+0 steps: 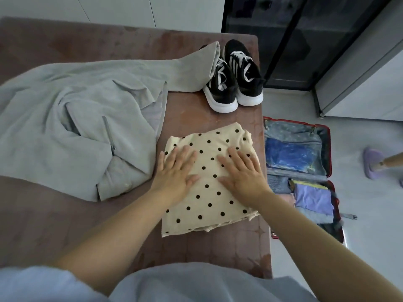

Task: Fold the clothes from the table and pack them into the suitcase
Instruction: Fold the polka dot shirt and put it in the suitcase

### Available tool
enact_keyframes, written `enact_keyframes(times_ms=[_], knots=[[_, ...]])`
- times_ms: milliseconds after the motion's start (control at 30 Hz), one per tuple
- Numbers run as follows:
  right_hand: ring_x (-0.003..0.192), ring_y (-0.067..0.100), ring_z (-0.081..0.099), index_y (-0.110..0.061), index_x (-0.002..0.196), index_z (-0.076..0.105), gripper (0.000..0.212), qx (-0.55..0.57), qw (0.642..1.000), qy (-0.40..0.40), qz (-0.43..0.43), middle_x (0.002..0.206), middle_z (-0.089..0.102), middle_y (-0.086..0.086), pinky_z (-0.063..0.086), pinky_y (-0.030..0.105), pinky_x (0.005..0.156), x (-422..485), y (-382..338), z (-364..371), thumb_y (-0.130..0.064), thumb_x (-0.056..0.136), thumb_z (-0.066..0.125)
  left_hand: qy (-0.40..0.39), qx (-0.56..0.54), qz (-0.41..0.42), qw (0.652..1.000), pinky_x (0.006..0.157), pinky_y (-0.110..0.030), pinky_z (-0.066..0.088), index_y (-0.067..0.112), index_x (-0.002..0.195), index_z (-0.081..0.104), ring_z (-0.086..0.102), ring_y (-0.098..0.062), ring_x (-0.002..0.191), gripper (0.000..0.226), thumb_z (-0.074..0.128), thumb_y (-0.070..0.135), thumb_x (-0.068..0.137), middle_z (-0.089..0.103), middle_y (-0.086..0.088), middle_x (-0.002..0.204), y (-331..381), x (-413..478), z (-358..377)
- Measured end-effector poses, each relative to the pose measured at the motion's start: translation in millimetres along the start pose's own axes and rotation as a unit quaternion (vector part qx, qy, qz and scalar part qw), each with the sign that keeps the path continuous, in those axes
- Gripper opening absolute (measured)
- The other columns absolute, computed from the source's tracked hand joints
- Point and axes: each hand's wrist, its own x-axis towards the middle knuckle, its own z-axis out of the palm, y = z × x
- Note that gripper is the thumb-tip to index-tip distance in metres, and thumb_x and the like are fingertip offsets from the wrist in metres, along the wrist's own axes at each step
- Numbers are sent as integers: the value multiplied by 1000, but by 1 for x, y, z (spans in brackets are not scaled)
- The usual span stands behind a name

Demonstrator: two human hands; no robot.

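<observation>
A cream garment with black dots [207,192] lies folded into a rectangle near the right edge of the brown table [65,225]. My left hand [176,171] lies flat on its left part, fingers straight and spread. My right hand [242,173] presses flat on its right part. A grey jacket with a zip [76,131] sprawls unfolded across the table's left and back. The red suitcase [329,149] lies open on the floor to the right of the table, holding blue and purple folded items.
A pair of black sneakers with white soles [235,77] stands at the table's back right, a grey sleeve draped against them. A dark glass cabinet [294,40] stands behind. A person's foot in a purple slipper [373,164] shows at the far right.
</observation>
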Motion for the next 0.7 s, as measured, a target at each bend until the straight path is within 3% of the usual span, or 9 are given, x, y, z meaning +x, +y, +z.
enact_keyframes(times_ms=[67,100,167,233,367,500,600,700], knots=[[145,20,-4,-45,146,4,80,3,1000,-26,8,157,-2,-12,-11,38,115,4,12,-1,-79,73,4,0,-14,17,1000,105,-42,-29,33,142,-21,-22,-13,142,74,-16,61,74,-23,10,154,-12,1,2],[145,21,1,-44,146,10,79,21,999,-27,7,157,4,-11,-7,39,116,6,15,-5,-79,75,13,11,-48,22,999,110,-43,-23,29,146,-15,-18,-11,142,73,-7,60,80,-19,10,154,-17,2,0],[139,25,20,-33,142,32,67,103,994,16,18,151,26,-5,9,39,116,13,18,-18,-64,83,45,98,-159,13,982,118,-46,1,17,150,7,-2,-16,145,67,25,48,92,1,2,158,-25,1,-8],[129,25,31,-25,134,42,63,195,975,79,74,139,36,-1,23,37,109,26,22,-32,-43,79,68,156,-272,-58,948,117,-42,16,8,147,18,14,-24,142,68,51,30,92,18,-10,154,-31,4,-16],[130,25,28,-21,142,26,91,276,948,32,158,141,29,3,28,38,106,51,27,-49,-31,70,80,71,-491,-228,838,103,-35,38,11,140,33,49,-21,122,65,62,35,87,48,-6,136,-32,23,-30],[123,24,42,-20,144,16,105,296,943,-19,153,138,39,5,38,32,94,75,28,-60,-23,65,84,1,-601,-270,752,88,-28,45,10,121,54,59,-17,102,54,68,43,80,63,-3,116,-39,45,-41],[108,17,48,-20,136,35,93,265,946,-93,161,120,49,-2,40,28,85,81,33,-68,-25,60,87,-92,-594,-239,762,97,-35,46,10,109,61,64,-21,101,45,76,34,74,68,-5,107,-48,49,-46],[99,18,61,-18,110,60,61,241,950,-148,134,102,64,-4,50,32,85,75,38,-73,-25,56,88,-77,-601,-174,776,80,-20,53,11,109,63,65,-14,91,30,71,21,81,69,-1,100,-51,49,-57]])
